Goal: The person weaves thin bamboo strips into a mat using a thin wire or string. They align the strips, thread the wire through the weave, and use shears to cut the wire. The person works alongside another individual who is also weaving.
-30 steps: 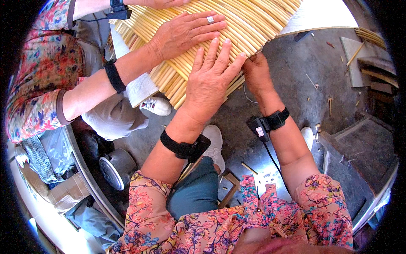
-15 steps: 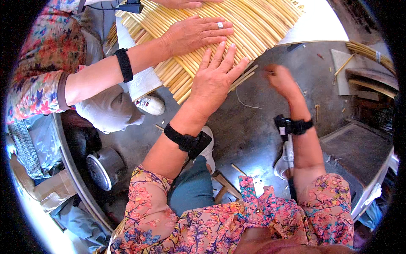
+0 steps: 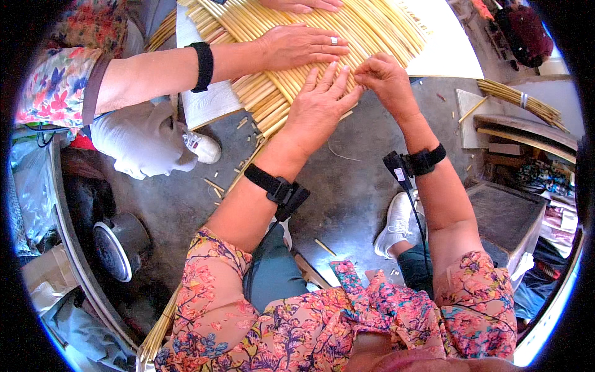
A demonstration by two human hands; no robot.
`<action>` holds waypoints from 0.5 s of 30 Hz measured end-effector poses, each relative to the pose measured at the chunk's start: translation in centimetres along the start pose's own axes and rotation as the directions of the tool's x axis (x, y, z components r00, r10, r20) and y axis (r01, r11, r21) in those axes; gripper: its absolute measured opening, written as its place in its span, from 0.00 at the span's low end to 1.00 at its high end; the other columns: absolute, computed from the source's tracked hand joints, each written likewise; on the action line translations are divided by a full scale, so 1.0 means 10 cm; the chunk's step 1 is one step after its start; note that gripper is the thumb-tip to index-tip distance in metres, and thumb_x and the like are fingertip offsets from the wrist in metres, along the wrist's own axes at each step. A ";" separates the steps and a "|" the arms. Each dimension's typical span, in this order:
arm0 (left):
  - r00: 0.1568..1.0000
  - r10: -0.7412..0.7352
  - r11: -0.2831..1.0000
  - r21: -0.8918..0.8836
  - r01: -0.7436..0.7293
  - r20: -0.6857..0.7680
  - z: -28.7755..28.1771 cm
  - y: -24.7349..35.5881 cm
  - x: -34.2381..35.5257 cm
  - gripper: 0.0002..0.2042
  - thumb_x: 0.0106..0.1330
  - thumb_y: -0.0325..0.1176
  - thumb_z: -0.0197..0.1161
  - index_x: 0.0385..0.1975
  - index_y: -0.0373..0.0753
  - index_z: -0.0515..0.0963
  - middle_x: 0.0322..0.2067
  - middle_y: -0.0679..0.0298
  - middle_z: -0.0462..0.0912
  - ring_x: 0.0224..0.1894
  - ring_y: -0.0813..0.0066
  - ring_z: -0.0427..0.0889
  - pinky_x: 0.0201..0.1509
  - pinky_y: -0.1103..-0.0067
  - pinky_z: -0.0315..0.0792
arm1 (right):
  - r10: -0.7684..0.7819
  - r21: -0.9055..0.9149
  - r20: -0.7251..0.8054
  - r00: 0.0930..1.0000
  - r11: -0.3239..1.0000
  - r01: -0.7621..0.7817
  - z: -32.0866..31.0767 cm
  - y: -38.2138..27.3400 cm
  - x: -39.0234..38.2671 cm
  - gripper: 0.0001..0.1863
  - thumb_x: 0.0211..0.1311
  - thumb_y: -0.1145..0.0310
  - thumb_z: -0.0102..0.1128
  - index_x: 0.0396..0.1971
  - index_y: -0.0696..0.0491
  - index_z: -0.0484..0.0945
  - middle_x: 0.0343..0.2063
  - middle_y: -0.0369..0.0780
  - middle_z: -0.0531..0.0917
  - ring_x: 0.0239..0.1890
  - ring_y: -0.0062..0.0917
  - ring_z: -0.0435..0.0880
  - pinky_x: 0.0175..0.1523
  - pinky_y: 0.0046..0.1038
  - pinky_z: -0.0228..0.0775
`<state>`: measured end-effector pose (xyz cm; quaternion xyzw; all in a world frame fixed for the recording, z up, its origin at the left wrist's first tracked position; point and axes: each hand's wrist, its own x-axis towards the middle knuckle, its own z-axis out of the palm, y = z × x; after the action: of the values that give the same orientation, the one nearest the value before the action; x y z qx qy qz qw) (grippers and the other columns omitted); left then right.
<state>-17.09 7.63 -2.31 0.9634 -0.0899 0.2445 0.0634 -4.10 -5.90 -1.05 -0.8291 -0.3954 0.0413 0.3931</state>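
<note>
A layer of pale yellow reed-like sticks [image 3: 372, 31] lies on a white board [image 3: 449, 53], with a second layer crossing beneath at the near left. Flat on the near edge of the sticks rests my left hand [image 3: 315, 110], its fingers spread. Just right of it, my right hand [image 3: 387, 84] is closed in a pinch at the sticks' edge. Whatever its fingertips hold is too small or hidden to make out. Another person's hand [image 3: 300, 48], wearing a ring, presses flat on the sticks beyond my left hand. That person's other hand [image 3: 300, 5] lies farther back.
A tied bundle of sticks [image 3: 517, 99] lies at the right, above a dark box [image 3: 505, 217]. At the left stands a metal pot [image 3: 114, 248]. Stick offcuts [image 3: 214, 186] and a thin white thread [image 3: 341, 152] are near the floor below the board.
My right hand has come up and left to the sticks' edge, beside my left hand. My left hand stays flat. The view has shifted slightly.
</note>
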 end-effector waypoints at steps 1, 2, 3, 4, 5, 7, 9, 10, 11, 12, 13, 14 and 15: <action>1.000 -0.002 1.000 -0.007 0.002 -0.008 0.00 0.00 0.00 0.17 0.57 0.34 0.50 0.48 0.51 0.72 0.53 0.57 0.71 0.59 0.59 0.66 0.62 0.63 0.58 | -0.061 -0.042 -0.021 0.998 0.997 0.060 0.02 0.00 0.00 0.06 0.44 0.76 0.64 0.24 0.57 0.77 0.25 0.37 0.74 0.31 0.25 0.74 0.37 0.23 0.68; 1.000 -0.003 1.000 -0.015 0.003 -0.015 0.02 0.00 -0.01 0.17 0.57 0.34 0.50 0.47 0.50 0.72 0.53 0.57 0.71 0.59 0.59 0.66 0.62 0.62 0.58 | -0.124 -0.085 -0.039 0.992 0.989 0.120 0.04 0.00 0.01 0.05 0.45 0.76 0.64 0.23 0.57 0.76 0.25 0.37 0.74 0.31 0.26 0.74 0.37 0.23 0.68; 1.000 -0.005 1.000 -0.021 0.004 -0.022 0.03 0.00 -0.01 0.17 0.57 0.34 0.50 0.47 0.50 0.72 0.53 0.57 0.71 0.59 0.59 0.66 0.62 0.62 0.58 | -0.187 -0.127 -0.055 0.981 0.976 0.179 0.05 -0.01 0.02 0.05 0.45 0.77 0.63 0.23 0.58 0.75 0.25 0.37 0.74 0.31 0.26 0.74 0.36 0.24 0.68; 1.000 -0.004 1.000 -0.021 0.004 -0.021 0.04 0.00 -0.01 0.17 0.57 0.33 0.50 0.47 0.50 0.72 0.53 0.57 0.71 0.60 0.59 0.66 0.62 0.61 0.58 | -0.238 -0.153 -0.078 0.968 0.963 0.224 0.06 -0.02 0.02 0.05 0.45 0.77 0.62 0.23 0.58 0.75 0.25 0.37 0.74 0.31 0.27 0.74 0.37 0.24 0.67; 1.000 -0.004 1.000 -0.022 0.003 -0.020 0.04 -0.01 -0.01 0.17 0.57 0.33 0.50 0.47 0.50 0.72 0.53 0.56 0.71 0.60 0.59 0.66 0.62 0.61 0.58 | -0.288 -0.180 -0.100 0.952 0.946 0.268 0.06 -0.03 0.02 0.05 0.46 0.77 0.62 0.22 0.58 0.74 0.25 0.38 0.74 0.30 0.28 0.74 0.37 0.24 0.67; 1.000 -0.004 1.000 -0.021 0.004 0.003 0.05 0.00 -0.03 0.17 0.57 0.33 0.50 0.49 0.51 0.71 0.54 0.57 0.70 0.60 0.59 0.65 0.62 0.62 0.58 | -0.334 -0.209 -0.176 0.926 0.932 0.296 0.05 -0.08 0.03 0.05 0.47 0.76 0.61 0.22 0.57 0.73 0.25 0.38 0.75 0.31 0.30 0.74 0.37 0.26 0.67; 0.999 -0.005 1.000 -0.008 0.005 0.038 0.04 -0.01 -0.05 0.19 0.58 0.33 0.48 0.52 0.54 0.70 0.55 0.58 0.69 0.60 0.60 0.65 0.62 0.63 0.58 | -0.330 -0.211 -0.290 0.898 0.937 0.277 -0.08 -0.17 0.13 0.06 0.49 0.72 0.60 0.22 0.56 0.73 0.25 0.39 0.76 0.31 0.33 0.74 0.39 0.30 0.66; 0.999 -0.015 1.000 -0.005 0.016 0.040 0.02 -0.02 -0.06 0.19 0.58 0.33 0.48 0.51 0.54 0.70 0.55 0.58 0.69 0.60 0.60 0.65 0.62 0.63 0.58 | -0.281 -0.094 -0.409 0.868 0.959 0.266 -0.22 -0.40 0.25 0.05 0.52 0.72 0.59 0.24 0.56 0.73 0.24 0.38 0.77 0.28 0.27 0.74 0.35 0.26 0.67; 0.999 -0.018 1.000 -0.003 0.018 0.041 0.01 -0.02 -0.06 0.19 0.58 0.33 0.48 0.51 0.54 0.70 0.55 0.59 0.69 0.60 0.60 0.65 0.62 0.63 0.58 | -0.215 0.087 -0.395 0.893 0.959 0.270 -0.27 -0.53 0.36 0.04 0.53 0.73 0.58 0.25 0.56 0.73 0.23 0.36 0.77 0.26 0.23 0.74 0.33 0.24 0.67; 0.999 -0.015 1.000 -0.008 0.015 0.032 0.00 -0.02 -0.03 0.19 0.58 0.33 0.49 0.51 0.54 0.70 0.55 0.59 0.69 0.60 0.60 0.65 0.62 0.63 0.58 | -0.156 0.254 -0.372 0.915 0.931 0.262 -0.31 -0.61 0.44 0.03 0.54 0.73 0.57 0.26 0.56 0.74 0.22 0.35 0.78 0.24 0.19 0.74 0.31 0.21 0.67; 0.999 -0.011 1.000 -0.017 0.012 0.032 0.01 0.00 -0.02 0.19 0.58 0.33 0.49 0.51 0.54 0.70 0.55 0.59 0.69 0.60 0.60 0.65 0.62 0.63 0.58 | 0.037 0.517 -0.183 0.982 0.853 0.065 -0.30 -0.60 0.41 0.05 0.60 0.71 0.52 0.28 0.56 0.72 0.24 0.35 0.77 0.28 0.17 0.75 0.35 0.19 0.69; 0.999 -0.006 1.000 -0.027 0.007 0.032 0.03 0.02 -0.01 0.19 0.58 0.32 0.49 0.51 0.54 0.70 0.55 0.58 0.69 0.60 0.60 0.65 0.62 0.63 0.58 | 0.181 0.704 0.054 0.982 0.690 -0.166 -0.28 -0.59 0.38 0.08 0.66 0.68 0.46 0.30 0.55 0.70 0.26 0.35 0.76 0.31 0.15 0.76 0.39 0.17 0.70; 0.999 -0.011 1.000 -0.026 0.012 0.035 0.04 0.01 -0.02 0.19 0.58 0.32 0.49 0.50 0.54 0.70 0.55 0.58 0.69 0.59 0.59 0.66 0.62 0.63 0.58 | 0.170 0.726 0.200 0.965 0.636 -0.262 -0.29 -0.74 0.38 0.10 0.68 0.65 0.43 0.32 0.54 0.69 0.24 0.35 0.75 0.26 0.14 0.76 0.32 0.16 0.70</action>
<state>-17.14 7.55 -2.72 0.9671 -0.0887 0.2259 0.0759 -5.00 -2.34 6.94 -0.6325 -0.2631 0.2929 0.6671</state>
